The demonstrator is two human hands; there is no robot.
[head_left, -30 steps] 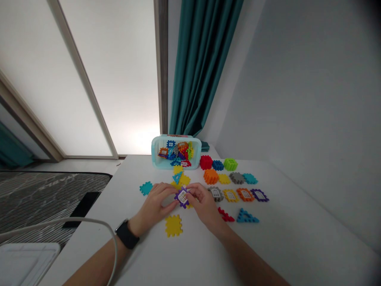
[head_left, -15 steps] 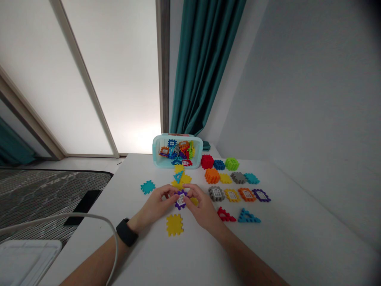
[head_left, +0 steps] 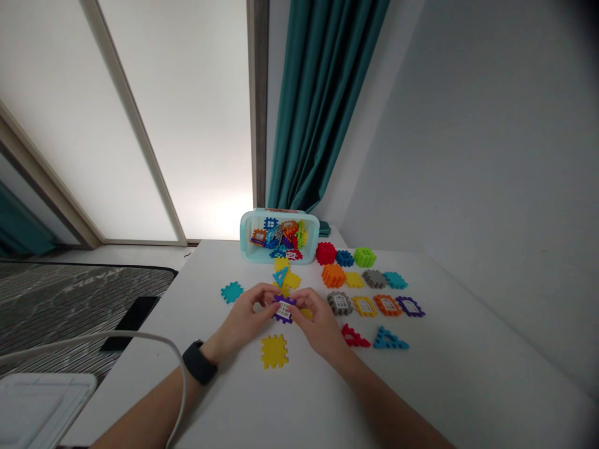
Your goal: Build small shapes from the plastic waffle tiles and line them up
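Between my two hands is a purple window tile (head_left: 284,309) with notched edges and a white grid in its middle. My left hand (head_left: 250,312) pinches its left side, thumb on the face. My right hand (head_left: 316,318) pinches its right side the same way. Just beyond the tile lie joined yellow tiles (head_left: 292,280) with a light blue triangle (head_left: 280,277) on them; my fingers partly hide these. A single yellow tile (head_left: 274,352) lies flat on the near side. Left of my left hand is a teal tile (head_left: 231,292).
A pale blue bin (head_left: 244,240) of mixed tiles stands at the back. To the right are rows of sorted tiles, including an orange stack (head_left: 334,275), a grey window stack (head_left: 340,304) and a blue triangle (head_left: 390,338). A white cable (head_left: 135,335) crosses my left forearm.
The purple window tile has turned slightly and shifted a little away from me, against the yellow tiles. Both hands still hold it; the other tiles lie as before.
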